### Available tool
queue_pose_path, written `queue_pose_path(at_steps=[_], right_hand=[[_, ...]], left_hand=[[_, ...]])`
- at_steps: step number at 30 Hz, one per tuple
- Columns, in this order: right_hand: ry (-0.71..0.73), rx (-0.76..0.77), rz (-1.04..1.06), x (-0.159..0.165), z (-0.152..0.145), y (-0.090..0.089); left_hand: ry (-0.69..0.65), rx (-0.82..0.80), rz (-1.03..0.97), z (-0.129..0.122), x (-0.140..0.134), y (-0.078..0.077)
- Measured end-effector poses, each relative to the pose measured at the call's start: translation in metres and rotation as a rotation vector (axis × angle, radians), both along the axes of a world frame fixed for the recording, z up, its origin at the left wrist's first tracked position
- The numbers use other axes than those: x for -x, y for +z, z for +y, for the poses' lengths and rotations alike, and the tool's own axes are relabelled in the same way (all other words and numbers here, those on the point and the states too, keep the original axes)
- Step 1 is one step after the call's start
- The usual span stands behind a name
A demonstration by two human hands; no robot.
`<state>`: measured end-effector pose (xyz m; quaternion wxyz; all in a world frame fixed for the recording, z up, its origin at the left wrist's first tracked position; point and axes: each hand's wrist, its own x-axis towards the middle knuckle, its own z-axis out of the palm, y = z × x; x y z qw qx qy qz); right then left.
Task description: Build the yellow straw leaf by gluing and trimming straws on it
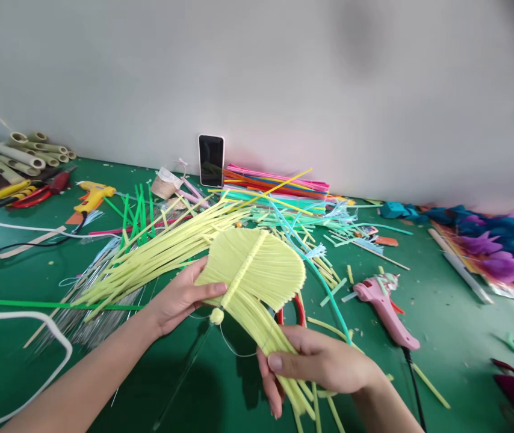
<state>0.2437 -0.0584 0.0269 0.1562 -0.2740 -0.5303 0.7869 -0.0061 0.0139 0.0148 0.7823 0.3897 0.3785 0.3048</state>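
Note:
My left hand (194,294) pinches the left edge of a pale yellow fan-shaped piece (257,264) made of pipe cleaners laid side by side, with a wrapped rib down its middle. Loose pipe cleaner ends (257,322) run from its lower part toward the right. Around these strands my right hand (315,361) is closed, thumb on top. A small yellow ball (216,316) sits at the bottom of the rib, with a thin wire or thread looping below it. Behind the right hand, red-handled pliers (300,310) are partly hidden.
Left of the piece lies a pile of yellow pipe cleaners (148,258). A pink glue gun (387,313) is on the right, a yellow glue gun (95,193) on the left. A phone (211,160) leans on the wall. Bamboo tubes (13,157) and purple flowers (505,264) flank the green table (455,361).

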Motion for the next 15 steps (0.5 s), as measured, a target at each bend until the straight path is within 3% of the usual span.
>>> queue_pose_path(at_steps=[6, 10, 12, 13, 15], right_hand=[[-0.136, -0.007, -0.098, -0.015, 0.001, 0.013], [-0.726, -0.213, -0.413, -0.027, 0.01, 0.022], [-0.918, -0.315, -0.599, -0.025, 0.013, 0.018], [-0.913, -0.369, -0.687, -0.022, 0.014, 0.014], [-0.769, -0.486, -0.874, -0.009, 0.011, 0.008]], left_hand=[[0.111, -0.028, 0.02, 0.001, -0.002, 0.001], [0.329, -0.069, -0.007, 0.004, -0.003, -0.003], [0.421, -0.073, -0.062, 0.008, -0.002, -0.007], [0.453, -0.064, -0.096, 0.01, -0.001, -0.009], [0.503, -0.014, -0.152, 0.013, 0.001, -0.012]])
